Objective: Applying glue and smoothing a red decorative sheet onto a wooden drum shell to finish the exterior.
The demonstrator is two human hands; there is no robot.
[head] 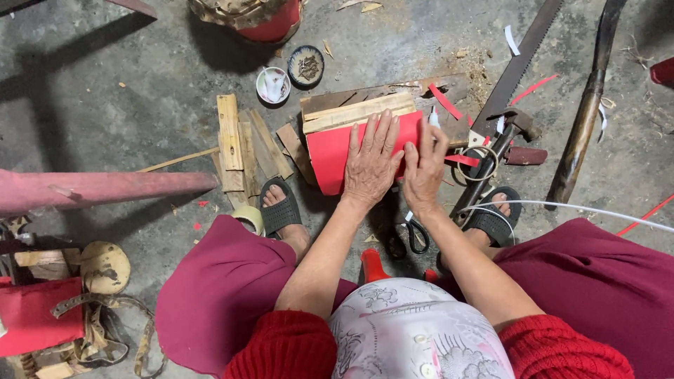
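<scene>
A sheet of red paper [328, 158] lies over a stack of wooden slats [358, 111] on the concrete floor in front of me. My left hand [372, 165] presses flat on the paper, fingers spread. Next to it, my right hand [424, 168] rests on the paper's right edge and pinches a small white blade-like tool [434, 116] that points upward. Black scissors [414, 235] lie on the floor just below my hands.
Loose wood strips [239, 144] lie to the left, two small bowls [288, 76] behind them. A hand saw [516, 67], a hammer [491, 154], a dark pole [586, 105] and red paper scraps are on the right. A pink pole [105, 188] crosses the left. My sandalled feet flank the work.
</scene>
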